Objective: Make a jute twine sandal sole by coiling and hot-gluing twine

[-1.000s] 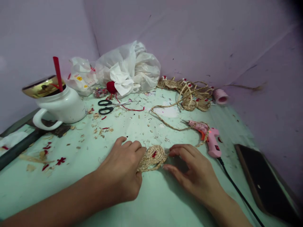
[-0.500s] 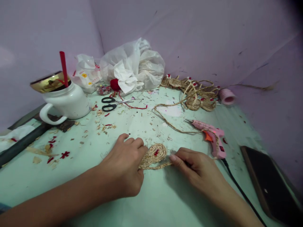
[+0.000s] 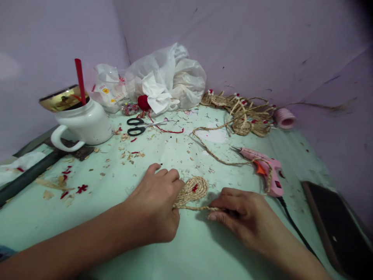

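A flat coil of braided straw cord (image 3: 198, 184) with a small red flower at its middle lies on the pale green table. My left hand (image 3: 159, 204) is closed on the coil's left side, and its fingertips are hidden behind the hand. From the coil's lower edge a loose length of braided cord (image 3: 194, 208) runs right. My right hand (image 3: 243, 212) pinches that cord between thumb and fingers, a little apart from the coil. A pink glue gun (image 3: 266, 171) lies beyond my right hand, with more braided cord draped over it.
Black-handled scissors (image 3: 136, 126) lie mid-table near red yarn (image 3: 143, 102). A white mug (image 3: 84, 123) stands by a hammer (image 3: 35, 175) at left. Finished-looking straw pieces (image 3: 241, 126), a plastic bag (image 3: 189, 85) and a pink spool (image 3: 284, 118) sit along the wall. A phone (image 3: 335, 225) lies right.
My right hand has shifted slightly right and down, and the cord it pinches now runs straighter, standing further off the coil's edge. My left hand keeps its hold.
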Tool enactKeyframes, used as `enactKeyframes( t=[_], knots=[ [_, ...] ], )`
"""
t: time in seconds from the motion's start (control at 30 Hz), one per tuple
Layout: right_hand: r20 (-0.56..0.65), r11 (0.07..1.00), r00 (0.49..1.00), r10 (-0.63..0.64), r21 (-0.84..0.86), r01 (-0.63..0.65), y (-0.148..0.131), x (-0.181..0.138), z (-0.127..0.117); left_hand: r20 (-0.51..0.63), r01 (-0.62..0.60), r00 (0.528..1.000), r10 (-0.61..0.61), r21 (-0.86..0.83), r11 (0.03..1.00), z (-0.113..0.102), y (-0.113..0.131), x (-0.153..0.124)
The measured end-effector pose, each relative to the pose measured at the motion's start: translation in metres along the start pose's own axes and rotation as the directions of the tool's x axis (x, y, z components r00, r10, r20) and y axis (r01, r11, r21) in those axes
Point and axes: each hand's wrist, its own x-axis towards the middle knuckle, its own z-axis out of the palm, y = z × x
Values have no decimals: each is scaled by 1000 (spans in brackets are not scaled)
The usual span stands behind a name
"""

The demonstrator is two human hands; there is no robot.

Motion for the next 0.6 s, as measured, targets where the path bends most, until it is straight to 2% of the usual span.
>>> enactKeyframes(
  t=[0.1,0.33,0.47,0.6],
  knots=[
    [-55,995,995,-88,-44,85,1,-2,4,3,6,1000,-6,3,1000,0,0,0],
    [-118,968,977,-177,-199,151,-4,-4,14,4,2,1000,-2,1,1000,-1,1,0],
    [-243,897,914,-325,-386,216,-6,-5,23,-11,-2,1000,2,3,1000,-1,1,0],
    [-355,822,846,-397,-547,156,-4,-1,34,-18,-8,1000,8,8,1000,-1,1,-1]
  ],
)
